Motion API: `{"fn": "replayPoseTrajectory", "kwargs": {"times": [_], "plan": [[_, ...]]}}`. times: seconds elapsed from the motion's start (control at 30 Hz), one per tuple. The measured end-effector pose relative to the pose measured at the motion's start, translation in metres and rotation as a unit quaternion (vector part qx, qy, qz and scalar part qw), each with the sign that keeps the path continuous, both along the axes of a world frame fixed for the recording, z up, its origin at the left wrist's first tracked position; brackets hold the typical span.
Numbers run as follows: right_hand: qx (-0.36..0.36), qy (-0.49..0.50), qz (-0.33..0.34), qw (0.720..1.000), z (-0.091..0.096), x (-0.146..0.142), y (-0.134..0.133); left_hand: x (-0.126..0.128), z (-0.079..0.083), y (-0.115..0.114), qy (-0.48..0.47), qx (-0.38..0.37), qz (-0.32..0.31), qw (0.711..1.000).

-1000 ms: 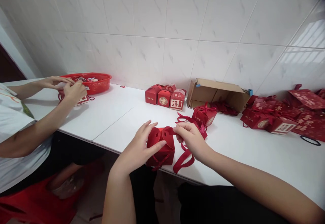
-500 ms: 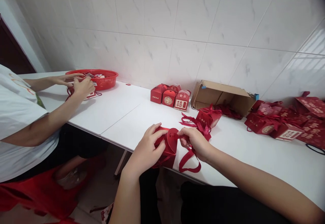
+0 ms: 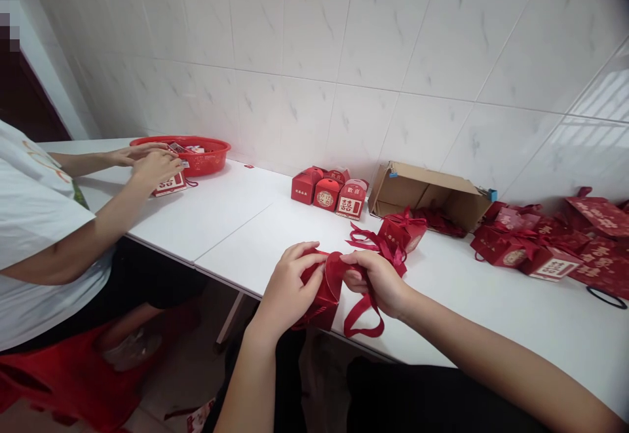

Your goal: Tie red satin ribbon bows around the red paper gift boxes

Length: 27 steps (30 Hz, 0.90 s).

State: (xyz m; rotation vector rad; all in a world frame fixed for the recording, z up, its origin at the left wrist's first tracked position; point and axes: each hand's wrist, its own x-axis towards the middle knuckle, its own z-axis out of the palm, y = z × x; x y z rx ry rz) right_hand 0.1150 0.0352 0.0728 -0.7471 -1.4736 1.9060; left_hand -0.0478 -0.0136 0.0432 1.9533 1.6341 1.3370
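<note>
A small red gift box (image 3: 325, 292) sits at the near edge of the white table (image 3: 491, 315). My left hand (image 3: 287, 289) wraps round its left side, fingers curled over the top flaps. My right hand (image 3: 376, 279) pinches a dark red ribbon (image 3: 363, 312) at the box's top; the ribbon loops down over the table edge. Just behind my right hand stands another red box tied with a ribbon bow (image 3: 400, 233).
Three red boxes (image 3: 330, 190) stand by the tiled wall, beside an open cardboard carton (image 3: 432, 190) lying on its side. More red boxes and bags (image 3: 550, 243) pile at the right. At the left a person in a white shirt (image 3: 29, 249) handles a box beside a red basket (image 3: 189, 151).
My hands have drawn closer together over the box top, and the box has tilted towards my left hand. The view has shifted slightly. The person at the left has lowered their box onto the table.
</note>
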Motion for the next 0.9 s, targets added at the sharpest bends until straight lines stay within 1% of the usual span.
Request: {"fn": "replayPoseTrajectory", "kwargs": {"times": [0.1,0.2,0.3,0.4,0.63,0.7,0.73,0.77,0.8,0.87,0.9], "plan": [[-0.001,-0.004,-0.003,1.0,0.001,-0.001,0.0,0.0,-0.002,0.001,0.001,0.0,0.001,1.0],[0.022,-0.031,-0.029,0.999,0.002,-0.001,0.001,0.001,-0.004,0.002,0.007,0.001,0.0,1.0],[0.025,-0.05,-0.054,0.997,0.003,-0.002,0.002,0.002,-0.003,0.003,0.012,0.002,-0.007,1.0],[0.029,-0.059,-0.057,0.996,0.004,-0.002,0.001,0.003,-0.003,0.002,0.015,0.005,-0.009,1.0],[0.112,-0.099,-0.024,0.989,0.008,-0.002,-0.003,0.004,-0.003,0.003,0.004,0.004,-0.004,1.0],[0.143,-0.119,-0.022,0.982,0.009,-0.002,-0.003,0.004,-0.003,0.003,-0.003,0.006,-0.004,1.0],[0.173,-0.139,-0.026,0.975,0.009,-0.002,-0.004,0.005,-0.002,0.003,-0.011,0.009,-0.005,1.0],[0.217,-0.164,-0.041,0.961,0.009,-0.001,-0.004,0.005,-0.001,0.003,-0.021,0.013,-0.009,1.0],[0.272,-0.191,-0.065,0.941,0.01,-0.001,-0.005,0.005,-0.001,0.003,-0.032,0.016,-0.015,0.999],[0.39,-0.229,-0.131,0.882,0.01,0.0,-0.007,0.006,0.0,0.002,-0.052,0.025,-0.025,0.998],[0.438,-0.237,-0.158,0.853,0.01,0.001,-0.008,0.006,0.001,0.002,-0.055,0.032,-0.025,0.998]]}}
